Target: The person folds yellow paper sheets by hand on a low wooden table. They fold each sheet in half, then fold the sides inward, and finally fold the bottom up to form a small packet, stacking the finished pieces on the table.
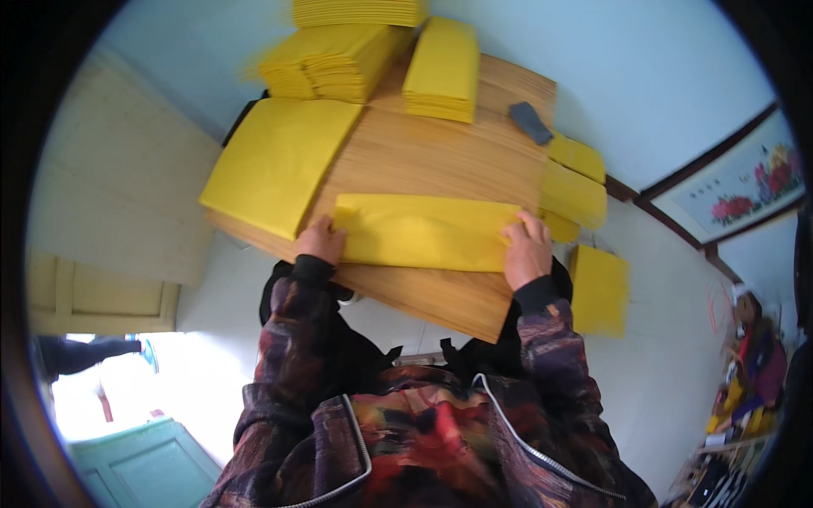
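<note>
A folded yellow sheet (pixel 423 230) lies as a long flat strip along the near part of the wooden table (pixel 406 157). My left hand (pixel 321 240) is closed on its left end, fingers bent over the edge. At the opposite end my right hand (pixel 527 247) pinches the corner, with the fingertips on top. Whether the sheet is paper or cloth I cannot tell. To the left of it rests a flat stack of wider yellow sheets (pixel 284 161).
Folded yellow bundles (pixel 326 63) are piled at the table's far left, beside a narrower yellow stack (pixel 442 72). A small grey item (pixel 530 123) lies near the right edge. More yellow bundles (pixel 574 195) sit beyond that edge. A framed flower picture (pixel 737 182) leans at right.
</note>
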A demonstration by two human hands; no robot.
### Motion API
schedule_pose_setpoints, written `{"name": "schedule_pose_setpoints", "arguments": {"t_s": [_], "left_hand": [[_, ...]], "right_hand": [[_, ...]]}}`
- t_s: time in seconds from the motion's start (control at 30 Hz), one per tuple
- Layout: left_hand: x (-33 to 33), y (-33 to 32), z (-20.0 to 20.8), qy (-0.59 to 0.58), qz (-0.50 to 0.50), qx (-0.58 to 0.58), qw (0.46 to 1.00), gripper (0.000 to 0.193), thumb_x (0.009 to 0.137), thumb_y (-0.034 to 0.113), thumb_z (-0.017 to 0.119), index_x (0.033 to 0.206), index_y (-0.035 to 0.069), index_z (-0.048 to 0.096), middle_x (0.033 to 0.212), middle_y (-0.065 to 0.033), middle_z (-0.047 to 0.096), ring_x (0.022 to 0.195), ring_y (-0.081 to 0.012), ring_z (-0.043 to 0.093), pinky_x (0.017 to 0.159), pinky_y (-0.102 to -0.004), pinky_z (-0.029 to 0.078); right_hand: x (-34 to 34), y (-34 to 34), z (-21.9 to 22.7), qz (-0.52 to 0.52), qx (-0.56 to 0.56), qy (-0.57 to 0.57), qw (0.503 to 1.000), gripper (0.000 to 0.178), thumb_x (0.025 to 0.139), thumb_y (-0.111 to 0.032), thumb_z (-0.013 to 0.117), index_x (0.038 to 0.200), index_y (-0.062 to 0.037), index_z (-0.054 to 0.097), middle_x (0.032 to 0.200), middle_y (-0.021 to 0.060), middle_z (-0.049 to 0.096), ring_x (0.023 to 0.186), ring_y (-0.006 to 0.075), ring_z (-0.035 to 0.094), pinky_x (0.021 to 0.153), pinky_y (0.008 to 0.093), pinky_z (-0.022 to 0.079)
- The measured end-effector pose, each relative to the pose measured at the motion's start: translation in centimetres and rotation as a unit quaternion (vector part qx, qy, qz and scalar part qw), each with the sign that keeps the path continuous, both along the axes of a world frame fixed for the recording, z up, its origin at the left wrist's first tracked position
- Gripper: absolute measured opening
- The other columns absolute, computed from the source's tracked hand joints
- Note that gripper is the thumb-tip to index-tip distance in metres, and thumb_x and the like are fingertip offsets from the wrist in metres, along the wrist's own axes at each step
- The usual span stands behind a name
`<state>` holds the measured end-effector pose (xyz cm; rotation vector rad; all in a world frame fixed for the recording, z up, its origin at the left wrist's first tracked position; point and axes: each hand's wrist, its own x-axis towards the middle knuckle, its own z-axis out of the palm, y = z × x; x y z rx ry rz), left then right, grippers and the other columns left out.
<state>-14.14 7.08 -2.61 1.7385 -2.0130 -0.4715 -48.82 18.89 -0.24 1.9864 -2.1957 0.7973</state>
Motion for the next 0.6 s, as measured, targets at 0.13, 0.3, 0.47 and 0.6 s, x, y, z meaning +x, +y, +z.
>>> {"name": "schedule_pose_setpoints", "arguments": {"t_s": [0.13,0.3,0.47,0.6], "left_hand": [[-0.2,0.7,0.7,-0.015,0.030,0.009,0.999,0.029,0.078,0.030,0.065,0.086,0.003,0.058,0.077,-0.0210,0.062,0.076,-0.0393,0.061,0.066,-0.0454,0.048],[-0.8,1.0,1.8,-0.001,0.025,0.029,0.999,0.028,0.079,0.029,0.064,0.090,0.003,0.060,0.082,-0.0218,0.064,0.080,-0.0393,0.062,0.071,-0.0457,0.049],[-1.0,1.1,2.6,0.003,0.031,0.063,0.997,0.028,0.079,0.027,0.065,0.092,0.003,0.060,0.083,-0.0222,0.064,0.082,-0.0389,0.063,0.072,-0.0449,0.049],[-0.7,1.3,1.0,0.047,0.044,0.032,0.997,0.026,0.080,0.024,0.064,0.095,0.004,0.059,0.084,-0.0221,0.065,0.082,-0.0390,0.063,0.071,-0.0456,0.049]], "right_hand": [[-0.1,-0.6,-0.5,0.021,-0.004,-0.056,0.998,0.013,0.074,0.000,0.058,0.085,-0.0048,0.056,0.117,0.0161,0.055,0.108,0.0378,0.050,0.091,0.0451,0.042],[0.0,-0.3,-0.4,-0.002,0.015,-0.048,0.999,0.013,0.078,-0.009,0.064,0.087,-0.0061,0.055,0.118,0.0133,0.054,0.109,0.0358,0.049,0.089,0.0460,0.042],[0.2,-0.6,0.0,-0.014,0.018,-0.041,0.999,0.014,0.078,-0.010,0.065,0.086,-0.0077,0.054,0.118,0.0103,0.054,0.110,0.0341,0.049,0.088,0.0452,0.041],[-0.4,-0.6,-1.0,0.000,-0.009,-0.029,1.000,0.014,0.076,-0.009,0.064,0.085,-0.0071,0.054,0.113,0.0119,0.056,0.107,0.0347,0.050,0.089,0.0454,0.041]]}}
